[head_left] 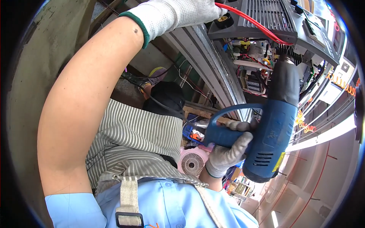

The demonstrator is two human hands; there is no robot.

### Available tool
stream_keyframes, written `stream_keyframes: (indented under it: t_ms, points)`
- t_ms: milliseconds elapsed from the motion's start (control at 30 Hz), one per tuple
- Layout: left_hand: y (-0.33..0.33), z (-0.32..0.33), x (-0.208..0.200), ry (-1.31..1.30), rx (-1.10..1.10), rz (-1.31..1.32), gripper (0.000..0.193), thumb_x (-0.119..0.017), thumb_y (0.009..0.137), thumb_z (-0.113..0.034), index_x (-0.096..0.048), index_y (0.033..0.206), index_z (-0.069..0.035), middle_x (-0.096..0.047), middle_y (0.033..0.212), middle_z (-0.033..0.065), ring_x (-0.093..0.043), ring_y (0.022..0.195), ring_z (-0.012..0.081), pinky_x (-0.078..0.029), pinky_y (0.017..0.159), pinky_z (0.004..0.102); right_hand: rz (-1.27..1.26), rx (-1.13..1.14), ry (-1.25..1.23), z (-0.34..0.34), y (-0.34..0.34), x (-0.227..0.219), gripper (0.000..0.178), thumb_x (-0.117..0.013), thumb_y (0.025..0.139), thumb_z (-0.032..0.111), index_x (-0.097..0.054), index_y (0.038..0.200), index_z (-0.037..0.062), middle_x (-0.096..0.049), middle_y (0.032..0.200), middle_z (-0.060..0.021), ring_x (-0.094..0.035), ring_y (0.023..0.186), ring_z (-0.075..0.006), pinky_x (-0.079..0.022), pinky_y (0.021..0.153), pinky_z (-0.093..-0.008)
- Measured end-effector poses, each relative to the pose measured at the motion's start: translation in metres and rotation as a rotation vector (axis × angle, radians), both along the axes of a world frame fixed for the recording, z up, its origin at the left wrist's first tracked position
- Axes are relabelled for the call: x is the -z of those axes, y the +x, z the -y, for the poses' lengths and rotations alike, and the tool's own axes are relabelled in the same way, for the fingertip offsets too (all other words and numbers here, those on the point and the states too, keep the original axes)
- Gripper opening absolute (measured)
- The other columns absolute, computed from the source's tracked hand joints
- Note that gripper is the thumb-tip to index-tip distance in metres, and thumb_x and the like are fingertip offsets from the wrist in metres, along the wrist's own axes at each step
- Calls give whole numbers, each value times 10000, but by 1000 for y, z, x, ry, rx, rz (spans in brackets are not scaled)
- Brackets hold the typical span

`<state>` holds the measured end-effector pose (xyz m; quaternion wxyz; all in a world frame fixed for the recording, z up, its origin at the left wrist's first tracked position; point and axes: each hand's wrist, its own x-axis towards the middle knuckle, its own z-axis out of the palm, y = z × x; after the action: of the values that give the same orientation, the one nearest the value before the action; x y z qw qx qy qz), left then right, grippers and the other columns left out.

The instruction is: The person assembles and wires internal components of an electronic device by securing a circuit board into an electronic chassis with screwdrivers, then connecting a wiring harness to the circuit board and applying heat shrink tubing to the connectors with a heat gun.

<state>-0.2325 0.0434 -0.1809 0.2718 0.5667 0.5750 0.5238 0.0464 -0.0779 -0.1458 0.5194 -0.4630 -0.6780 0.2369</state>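
My right hand (228,155), in a white knit glove, is wrapped round the handle of a blue heat gun (270,135). The heat gun's black nozzle (284,79) points up at the opened side of a dark grey electrical unit (272,19). At the top edge, my left hand (203,10), in a white glove with a green cuff, is closed at the end of a red cable (251,24). That cable runs across the unit's vented panel to its lower edge. Part of the left fingers is cut off by the frame. Beside them is a round brass-coloured socket (223,19).
Circuit boards and wires (253,62) show inside the unit. A metal rail (207,64) runs diagonally below it. A pink fan (192,162) stands behind the right wrist. Orange coiled hoses (342,84) hang at the right. A dark cord (159,102) passes over my shorts.
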Motion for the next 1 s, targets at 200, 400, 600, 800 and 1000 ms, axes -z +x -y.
stream_keyframes:
  t_ms: [200,400,600,800,1000]
  points:
    - [-3,-1,5,25,21,49,211,-629,848,-173,-685,965,-7,-691,907,226,-675,911,356,-519,808,403,42,-70,-126,8,-6,14,457,-654,948,295,-494,1267,9,-593,859,-56,-611,802,-180,-544,709,-352]
    - [-5,1,-8,-48,-2,81,173,-655,850,-147,-700,963,-24,-710,875,186,-703,853,265,-523,740,355,-124,-47,-119,-7,-8,17,367,-603,969,205,-492,1242,-13,-578,877,-88,-589,806,-190,-541,744,-375]
    - [-3,-13,21,5,-50,43,247,-540,901,-47,-672,1109,-43,-569,747,-17,-539,655,61,-449,570,235,-480,-43,-444,-8,13,43,312,-637,933,172,-530,1176,8,-592,887,-76,-603,835,-190,-529,776,-371]
    - [-4,-6,18,-45,-80,43,236,-573,863,-10,-679,1074,-7,-612,778,21,-523,714,75,-441,650,242,-524,-45,-488,-17,17,51,185,-641,939,173,-580,1041,31,-605,910,-58,-598,850,-167,-494,817,-330]
    - [-8,-4,22,-85,-108,65,190,-600,883,-44,-691,1048,-17,-664,778,61,-609,716,102,-499,674,271,-75,144,-568,-22,11,57,45,-588,861,65,-622,843,43,-619,795,-30,-587,801,-141,-474,799,-305]
